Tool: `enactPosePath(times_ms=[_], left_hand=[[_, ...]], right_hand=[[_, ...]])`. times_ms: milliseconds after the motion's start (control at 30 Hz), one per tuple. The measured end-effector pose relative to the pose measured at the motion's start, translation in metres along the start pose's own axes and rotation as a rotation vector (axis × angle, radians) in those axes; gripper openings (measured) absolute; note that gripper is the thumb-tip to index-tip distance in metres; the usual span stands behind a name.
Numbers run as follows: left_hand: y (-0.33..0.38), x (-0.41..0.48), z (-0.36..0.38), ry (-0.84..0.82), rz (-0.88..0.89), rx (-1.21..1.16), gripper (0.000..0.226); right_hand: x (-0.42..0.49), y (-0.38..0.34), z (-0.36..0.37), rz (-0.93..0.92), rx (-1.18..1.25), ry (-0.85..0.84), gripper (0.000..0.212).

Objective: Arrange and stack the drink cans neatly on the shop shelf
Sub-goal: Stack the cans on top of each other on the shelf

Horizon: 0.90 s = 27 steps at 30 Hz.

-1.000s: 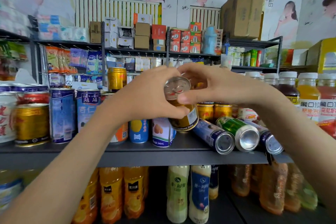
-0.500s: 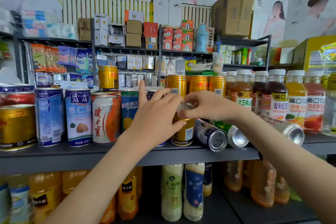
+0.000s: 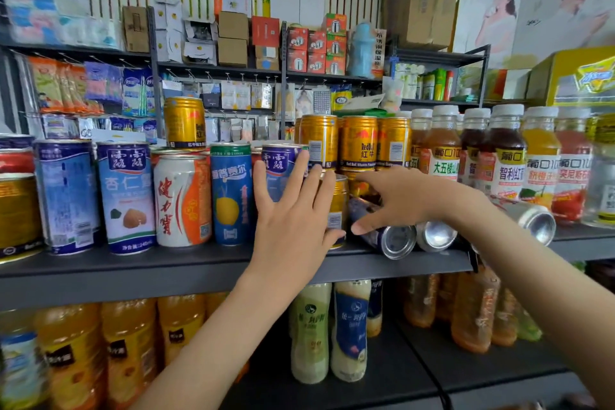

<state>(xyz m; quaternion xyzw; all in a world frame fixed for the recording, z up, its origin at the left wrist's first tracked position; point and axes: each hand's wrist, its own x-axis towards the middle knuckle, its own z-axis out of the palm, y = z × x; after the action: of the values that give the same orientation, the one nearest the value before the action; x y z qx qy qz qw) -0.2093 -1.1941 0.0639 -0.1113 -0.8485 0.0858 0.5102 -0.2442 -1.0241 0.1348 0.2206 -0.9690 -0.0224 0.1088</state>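
Note:
A gold drink can (image 3: 338,200) stands upright on the dark shelf (image 3: 166,266), beneath a row of three stacked gold cans (image 3: 357,143). My left hand (image 3: 289,220) is spread flat in front of it, thumb tip at the can's lower front. My right hand (image 3: 409,200) hovers just right of the can with fingers spread wide, over a blue can (image 3: 389,238) that lies on its side. It grips nothing. Beside that one lies a second can (image 3: 436,235), and a silver can (image 3: 532,220) lies further right.
Upright cans fill the shelf to the left: blue-white (image 3: 126,196), white-orange (image 3: 181,200), blue (image 3: 229,193). One gold can (image 3: 184,121) stands on top of them. Capped juice bottles (image 3: 506,156) stand at the right. Bottles (image 3: 349,329) fill the shelf below.
Both hands brought the gold can down from mid-air and set it upright on the shelf, then let go. My left hand opened flat and my right hand shifted right over the lying cans.

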Motion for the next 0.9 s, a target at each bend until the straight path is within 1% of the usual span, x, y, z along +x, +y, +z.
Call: enactPosePath(times_ms=[33,100,233,367,433,567,633,767,833,900], left_hand=[[0.002,-0.002,0.003,0.021,-0.008,-0.002,0.077],[0.004,-0.007,0.011,0.051,-0.022,-0.038,0.075],[0.004,-0.012,0.024,0.092,-0.013,-0.125,0.076],[0.003,-0.013,0.025,0.108,-0.001,-0.142,0.074],[0.002,-0.014,0.024,0.107,0.004,-0.154,0.072],[0.0,-0.014,0.024,0.111,0.008,-0.163,0.072],[0.0,-0.014,0.025,0.106,0.013,-0.168,0.073],[0.001,-0.014,0.026,0.103,0.015,-0.22,0.072],[0.0,-0.016,0.027,0.125,0.005,-0.259,0.068],[0.002,-0.017,0.025,0.17,-0.025,-0.318,0.055]], right_hand=[[-0.002,0.0,0.003,0.026,-0.07,-0.012,0.079],[-0.004,-0.003,0.008,0.055,-0.125,-0.042,0.073],[-0.004,-0.012,0.016,0.046,-0.206,-0.021,0.075],[0.001,-0.015,0.024,0.054,-0.133,0.062,0.061],[0.004,-0.016,0.027,0.077,-0.098,0.095,0.051],[0.003,-0.019,0.025,0.112,-0.09,0.157,0.033],[0.002,-0.018,0.018,0.125,-0.084,0.205,0.033],[-0.008,-0.014,-0.001,0.133,0.05,0.343,0.046],[-0.016,-0.011,-0.008,0.132,0.135,0.468,0.052],[-0.023,-0.009,-0.012,0.145,0.292,0.617,0.055]])
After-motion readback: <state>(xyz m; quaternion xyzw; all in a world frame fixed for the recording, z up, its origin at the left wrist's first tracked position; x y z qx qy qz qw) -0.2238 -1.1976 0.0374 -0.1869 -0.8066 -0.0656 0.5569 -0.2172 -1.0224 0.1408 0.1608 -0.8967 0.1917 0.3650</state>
